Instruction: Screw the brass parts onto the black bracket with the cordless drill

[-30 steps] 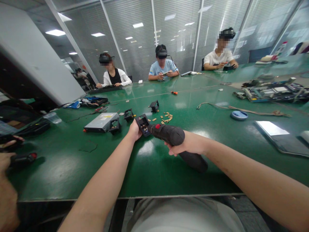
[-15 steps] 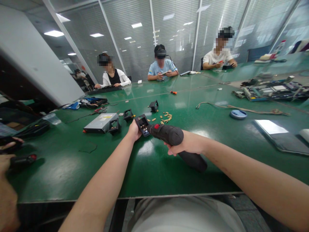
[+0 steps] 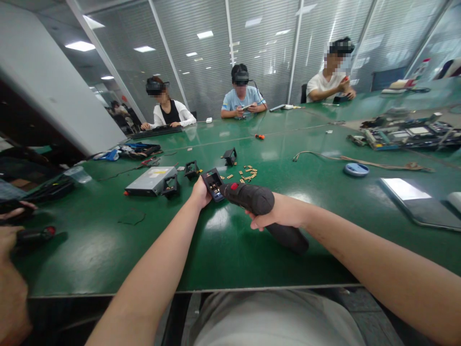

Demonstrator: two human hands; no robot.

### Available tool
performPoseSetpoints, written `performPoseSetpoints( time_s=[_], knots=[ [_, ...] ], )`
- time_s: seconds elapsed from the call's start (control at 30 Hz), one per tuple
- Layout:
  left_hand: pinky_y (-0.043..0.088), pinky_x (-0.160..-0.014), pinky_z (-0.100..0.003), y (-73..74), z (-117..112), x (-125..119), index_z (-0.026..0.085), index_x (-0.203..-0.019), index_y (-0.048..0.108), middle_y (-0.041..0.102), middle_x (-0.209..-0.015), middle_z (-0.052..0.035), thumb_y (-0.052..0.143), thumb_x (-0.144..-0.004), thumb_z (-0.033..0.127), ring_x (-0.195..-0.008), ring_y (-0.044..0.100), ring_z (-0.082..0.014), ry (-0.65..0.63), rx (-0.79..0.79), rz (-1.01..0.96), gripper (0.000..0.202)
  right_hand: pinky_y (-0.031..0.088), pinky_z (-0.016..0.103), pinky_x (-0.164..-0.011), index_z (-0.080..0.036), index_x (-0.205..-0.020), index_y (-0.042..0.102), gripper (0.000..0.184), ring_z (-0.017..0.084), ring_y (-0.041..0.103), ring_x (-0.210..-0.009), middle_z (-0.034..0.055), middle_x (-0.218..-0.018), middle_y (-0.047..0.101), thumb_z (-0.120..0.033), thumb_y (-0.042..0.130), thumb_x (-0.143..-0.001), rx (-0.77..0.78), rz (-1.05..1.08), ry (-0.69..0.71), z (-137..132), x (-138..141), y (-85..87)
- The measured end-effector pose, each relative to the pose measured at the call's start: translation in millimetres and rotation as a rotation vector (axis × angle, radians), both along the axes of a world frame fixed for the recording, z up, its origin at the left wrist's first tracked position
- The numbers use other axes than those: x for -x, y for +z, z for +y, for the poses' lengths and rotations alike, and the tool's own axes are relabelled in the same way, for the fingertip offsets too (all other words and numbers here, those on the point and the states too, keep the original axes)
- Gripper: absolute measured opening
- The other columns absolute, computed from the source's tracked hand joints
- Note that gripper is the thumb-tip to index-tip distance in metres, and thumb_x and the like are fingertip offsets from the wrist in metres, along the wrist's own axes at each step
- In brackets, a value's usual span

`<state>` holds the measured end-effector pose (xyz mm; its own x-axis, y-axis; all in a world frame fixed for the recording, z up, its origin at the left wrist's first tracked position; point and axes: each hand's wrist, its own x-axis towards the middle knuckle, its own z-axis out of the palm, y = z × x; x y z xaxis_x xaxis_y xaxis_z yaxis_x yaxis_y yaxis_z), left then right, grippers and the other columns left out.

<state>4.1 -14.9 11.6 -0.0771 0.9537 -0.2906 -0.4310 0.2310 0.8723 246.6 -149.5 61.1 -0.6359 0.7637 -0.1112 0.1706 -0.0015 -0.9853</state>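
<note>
My left hand (image 3: 201, 193) grips a black plastic housing (image 3: 213, 181), tilted so its open side with small metal parts inside faces me. In my right hand (image 3: 266, 218) is a black cordless screwdriver (image 3: 252, 196) with a red switch on top. Its front end points into the housing; the tip is too small to make out. Beyond the housing lie several small brass-coloured pieces (image 3: 248, 174). Black plastic frames stand near my left hand: one (image 3: 170, 186) beside the drive, one (image 3: 192, 168) behind it, and another (image 3: 229, 156) farther back.
A silver optical drive (image 3: 153, 180) lies to the left. At the left edge another person's hand holds a dark tool with a red end (image 3: 38, 235). To the right are a blue round lid (image 3: 356, 169), a cable (image 3: 338, 157), circuit boards (image 3: 406, 132) and a tablet (image 3: 414, 202). Three people sit opposite.
My hands, the housing and the screwdriver stay nearly in place; the view shifts slightly. Across the table, the person at the right has raised a hand holding a small red thing.
</note>
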Motion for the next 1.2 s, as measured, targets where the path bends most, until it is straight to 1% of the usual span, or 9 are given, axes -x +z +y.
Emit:
performPoseSetpoints(
  time_s=[0.17,0.4,0.57,0.73,0.9,1.03,1.1,1.17,1.2],
  knots=[
    [0.056,-0.066,-0.034,-1.8,2.1,1.1,0.016,-0.094,0.066,0.07,-0.07,-0.0072,0.046,-0.094,0.041,-0.06,0.067,-0.0217,-0.007,-0.003,-0.01,0.032,0.047,0.028,-0.061,-0.018,-0.079,0.057,0.03,0.016,0.06,-0.064,-0.0021,-0.069,0.061,-0.02,0.079,-0.059,-0.011,-0.005,0.019,-0.2,0.0,1.2],
    [0.055,-0.062,-0.032,-4.3,4.2,3.4,0.016,-0.091,0.066,0.069,-0.068,-0.0068,0.046,-0.093,0.042,-0.057,0.066,-0.0211,-0.013,-0.003,0.008,0.033,0.047,0.028,-0.061,-0.017,-0.077,0.058,0.028,0.015,0.058,-0.062,-0.0021,-0.068,0.062,-0.019,0.08,-0.059,0.016,0.001,0.014,-0.2,-0.7,0.3],
    [0.056,-0.063,-0.034,-4.0,4.4,3.9,0.017,-0.096,0.067,0.07,-0.068,-0.007,0.047,-0.093,0.044,-0.058,0.067,-0.0224,-0.007,0.02,-0.004,0.033,0.048,0.028,-0.062,-0.017,-0.076,0.058,0.029,0.015,0.059,-0.062,-0.002,-0.068,0.063,-0.021,0.082,-0.061,0.032,0.01,0.042,0.9,-1.6,-1.0],
    [0.056,-0.065,-0.034,-3.5,3.6,3.3,0.016,-0.095,0.068,0.07,-0.069,-0.0075,0.047,-0.093,0.042,-0.058,0.066,-0.0222,-0.007,0.007,0.001,0.033,0.049,0.029,-0.064,-0.016,-0.078,0.059,0.031,0.014,0.06,-0.06,-0.0011,-0.069,0.065,-0.024,0.084,-0.06,0.078,0.015,0.065,2.7,-1.9,-0.1],
    [0.055,-0.064,-0.034,-3.2,3.0,2.4,0.016,-0.093,0.068,0.069,-0.068,-0.0065,0.046,-0.093,0.041,-0.058,0.065,-0.0215,-0.004,0.005,-0.001,0.033,0.049,0.028,-0.061,-0.016,-0.083,0.061,0.035,0.015,0.063,-0.06,-0.0011,-0.07,0.065,-0.023,0.085,-0.059,0.137,0.025,0.083,1.1,-1.6,3.3],
    [0.054,-0.061,-0.032,-2.8,2.6,3.0,0.016,-0.091,0.067,0.07,-0.069,-0.0076,0.046,-0.094,0.041,-0.058,0.066,-0.0214,-0.006,0.004,0.011,0.033,0.051,0.028,-0.059,-0.014,-0.074,0.061,0.027,0.016,0.065,-0.057,0.0028,-0.065,0.067,-0.028,0.081,-0.062,0.229,-0.022,0.145,0.9,-2.7,4.6],
    [0.054,-0.061,-0.032,-2.8,2.6,3.6,0.015,-0.09,0.067,0.07,-0.07,-0.008,0.044,-0.094,0.041,-0.058,0.066,-0.0217,-0.011,0.0,0.011,0.035,0.052,0.028,-0.058,-0.014,-0.078,0.062,0.028,0.017,0.066,-0.056,0.0021,-0.061,0.067,-0.028,0.08,-0.063,0.255,-0.016,0.163,2.6,-4.0,4.0],
    [0.055,-0.061,-0.033,-3.2,2.8,4.1,0.016,-0.091,0.067,0.07,-0.07,-0.0081,0.044,-0.094,0.042,-0.059,0.067,-0.0221,-0.019,0.001,0.01,0.035,0.052,0.027,-0.056,-0.015,-0.087,0.062,0.033,0.018,0.068,-0.057,-0.0002,-0.058,0.067,-0.026,0.081,-0.062,0.27,0.016,0.174,5.3,-5.3,2.2],
    [0.055,-0.061,-0.033,-3.4,2.9,4.4,0.016,-0.091,0.067,0.07,-0.069,-0.0079,0.044,-0.094,0.042,-0.059,0.067,-0.0223,-0.02,0.001,0.012,0.035,0.052,0.027,-0.055,-0.015,-0.088,0.061,0.035,0.019,0.069,-0.057,-0.0008,-0.057,0.067,-0.025,0.081,-0.062,0.274,0.032,0.185,6.8,-5.9,0.9]
  ],
)
